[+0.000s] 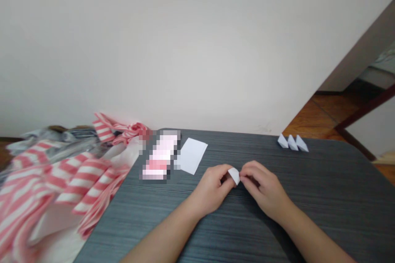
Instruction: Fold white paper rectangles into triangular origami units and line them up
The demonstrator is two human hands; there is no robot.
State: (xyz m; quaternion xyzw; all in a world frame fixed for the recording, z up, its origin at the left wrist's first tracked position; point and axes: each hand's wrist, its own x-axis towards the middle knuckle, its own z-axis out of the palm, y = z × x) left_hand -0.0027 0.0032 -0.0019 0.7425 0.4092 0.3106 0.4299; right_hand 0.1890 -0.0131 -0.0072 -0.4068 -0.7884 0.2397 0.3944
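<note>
My left hand (214, 187) and my right hand (262, 187) meet over the dark grey table (308, 197). Both pinch a small folded white paper piece (234, 175) between their fingertips, just above the tabletop. The fingers of both hands are curled closed around it. A flat white paper sheet (193, 155) lies on the table a little behind my left hand. Three folded white paper triangles (292, 142) stand in a row near the table's far right edge.
A red-and-white striped plastic bag (70, 185) and other cloth lie heaped at the left, overlapping the table's edge. A pink and white blurred object (160, 156) lies next to the sheet. A pale wall rises behind; wooden floor (317, 119) shows at the right.
</note>
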